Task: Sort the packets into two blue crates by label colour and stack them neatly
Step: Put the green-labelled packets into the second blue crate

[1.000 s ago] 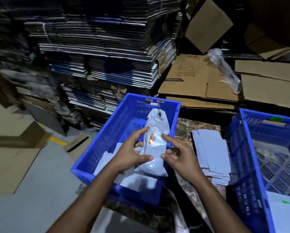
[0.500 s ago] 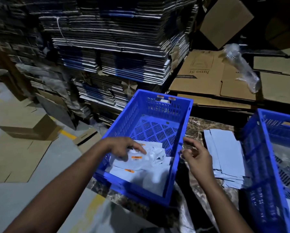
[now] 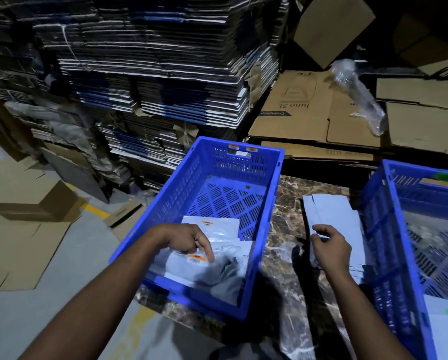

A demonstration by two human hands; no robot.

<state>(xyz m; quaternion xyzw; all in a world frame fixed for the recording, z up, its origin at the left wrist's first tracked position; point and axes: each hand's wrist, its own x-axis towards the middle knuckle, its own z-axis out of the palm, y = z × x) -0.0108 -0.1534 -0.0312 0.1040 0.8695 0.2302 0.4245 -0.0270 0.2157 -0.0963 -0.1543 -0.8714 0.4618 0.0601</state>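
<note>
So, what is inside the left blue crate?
Inside the left blue crate lie white packets with orange labels, at its near end, the left hand touching them. Anything beneath them is covered.

The right crate (image 3: 389,229) is cut off by the frame's right edge.

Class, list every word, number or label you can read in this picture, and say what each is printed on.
"Juno 5L", seen upside down: flattened cardboard box behind the left crate.
Dark brand strip under it: too blurred to be sure.
Orange label on the packet by the left hand: print too small.
Green tag on the right crate: no readable text.
</note>
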